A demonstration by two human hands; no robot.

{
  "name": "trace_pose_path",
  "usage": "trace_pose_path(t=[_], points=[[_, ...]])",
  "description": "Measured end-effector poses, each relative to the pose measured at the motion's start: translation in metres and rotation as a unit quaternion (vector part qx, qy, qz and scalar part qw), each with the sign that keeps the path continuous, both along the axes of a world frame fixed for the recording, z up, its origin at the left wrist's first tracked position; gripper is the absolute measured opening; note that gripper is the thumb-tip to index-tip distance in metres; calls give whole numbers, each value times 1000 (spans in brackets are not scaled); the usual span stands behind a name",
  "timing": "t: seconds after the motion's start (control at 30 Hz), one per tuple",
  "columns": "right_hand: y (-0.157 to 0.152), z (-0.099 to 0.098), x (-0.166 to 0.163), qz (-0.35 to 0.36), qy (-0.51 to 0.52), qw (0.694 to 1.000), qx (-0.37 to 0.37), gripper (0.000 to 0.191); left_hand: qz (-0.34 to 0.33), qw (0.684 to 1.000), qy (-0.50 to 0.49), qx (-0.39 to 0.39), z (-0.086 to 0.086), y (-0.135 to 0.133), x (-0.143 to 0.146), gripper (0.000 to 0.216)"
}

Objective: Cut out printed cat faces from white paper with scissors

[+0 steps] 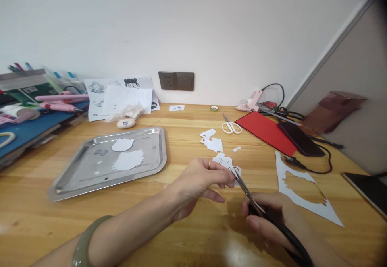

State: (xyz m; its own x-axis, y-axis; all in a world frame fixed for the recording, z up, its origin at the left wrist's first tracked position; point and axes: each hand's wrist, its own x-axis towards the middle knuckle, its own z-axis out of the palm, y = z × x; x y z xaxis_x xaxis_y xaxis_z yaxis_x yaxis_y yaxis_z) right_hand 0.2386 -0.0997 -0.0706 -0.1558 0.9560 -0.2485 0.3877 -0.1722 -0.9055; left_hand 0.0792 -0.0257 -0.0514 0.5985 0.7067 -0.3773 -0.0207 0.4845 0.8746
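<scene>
With the left hand, I am pinching a whiskered paper face between thumb and fingertips, the other fingers hanging loosely spread. With the right hand, I am keeping my fingers closed around the handles of the black-handled scissors; their tips are meeting the paper's lower edge beside my left fingertips. How far the blades are parting I am not managing to tell. The paper face is sitting over the wooden table, near its middle.

Just beyond it, paper scraps are lying, and the white-handled scissors are resting farther back. On my right, a white sheet with a cut-out hole is lying near the red sheet, which a dark phone is overlapping. On my left, a metal tray is holding two larger white cut-outs and smaller pieces. Behind the tray, printed sheets are leaning against the wall.
</scene>
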Motion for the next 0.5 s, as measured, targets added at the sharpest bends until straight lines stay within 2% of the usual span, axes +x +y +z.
trace_pose_path(t=[0.5], points=[[0, 4, 0, 15, -38, 999, 18, 17, -9, 1000, -8, 4, -2, 0, 0, 8]])
